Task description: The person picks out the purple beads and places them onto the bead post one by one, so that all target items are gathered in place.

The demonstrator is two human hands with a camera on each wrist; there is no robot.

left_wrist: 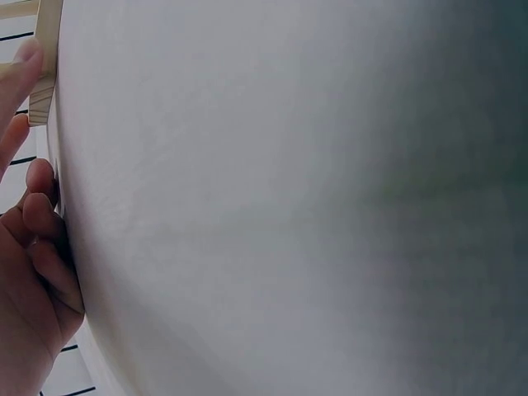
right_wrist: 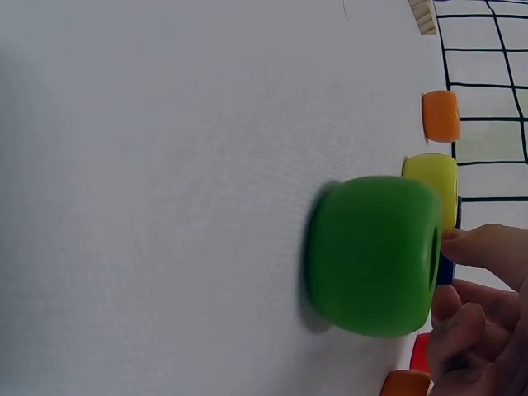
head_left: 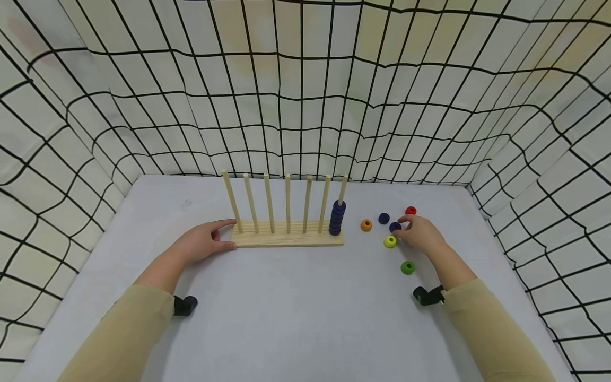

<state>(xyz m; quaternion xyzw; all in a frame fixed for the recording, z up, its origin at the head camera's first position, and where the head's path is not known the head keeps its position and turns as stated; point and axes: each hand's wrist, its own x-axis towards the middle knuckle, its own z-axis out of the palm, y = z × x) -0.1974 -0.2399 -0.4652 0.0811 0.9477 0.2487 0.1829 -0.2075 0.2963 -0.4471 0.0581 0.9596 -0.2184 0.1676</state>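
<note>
A wooden peg rack (head_left: 286,240) with several upright pegs lies across the table. Its rightmost peg carries a stack of dark blue beads (head_left: 337,217). My left hand (head_left: 202,243) grips the rack's left end between thumb and fingers; in the left wrist view the thumb (left_wrist: 30,53) lies against the wooden end (left_wrist: 45,54). Out on the right, my right hand (head_left: 422,234) pinches a dark blue bead (head_left: 394,227) at table height. In the right wrist view a green bead (right_wrist: 375,256) partly covers that blue bead (right_wrist: 445,269).
Around the right hand lie loose beads: orange (head_left: 366,225), dark blue (head_left: 384,218), red (head_left: 410,211), yellow (head_left: 390,241) and green (head_left: 408,267). Another orange bead (right_wrist: 406,384) shows low in the right wrist view. Black netting (head_left: 300,98) over white walls encloses the table's back and sides.
</note>
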